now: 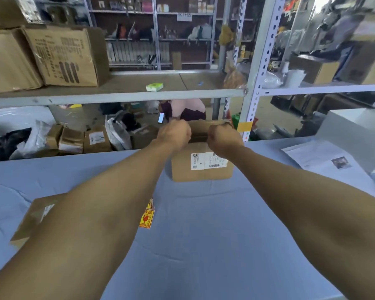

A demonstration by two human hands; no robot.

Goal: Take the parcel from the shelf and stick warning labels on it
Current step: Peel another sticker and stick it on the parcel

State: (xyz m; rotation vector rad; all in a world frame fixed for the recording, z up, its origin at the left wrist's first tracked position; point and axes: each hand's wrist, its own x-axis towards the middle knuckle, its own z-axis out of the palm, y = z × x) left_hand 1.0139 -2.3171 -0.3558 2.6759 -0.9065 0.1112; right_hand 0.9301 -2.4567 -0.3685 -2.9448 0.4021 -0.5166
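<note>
parcel [201, 167] on blue table [204, 224], far edge | left hand [174, 134], right hand [224, 138] both curled closed on its top rim | risk: it tips when pulled; warning labels [147, 217] lie under left forearm, may be swept off

I am looking into a parcel warehouse or stockroom. Just beyond the left grip [174, 134] and right grip [223, 138], closed on a labelled parcel [201, 169], stands a grey slotted-steel shelf rack [259, 68]. Up and left of the grips sit large printed cartons [65, 55] on its board. Left of the grips, lower down, small taped packages [82, 139] and plastic mailer bags [117, 133] lie heaped. Farther back, more racks [158, 35] hold stock. Below the grips, on the blue-covered counter [204, 245], lie fragile stickers [147, 217].
</note>
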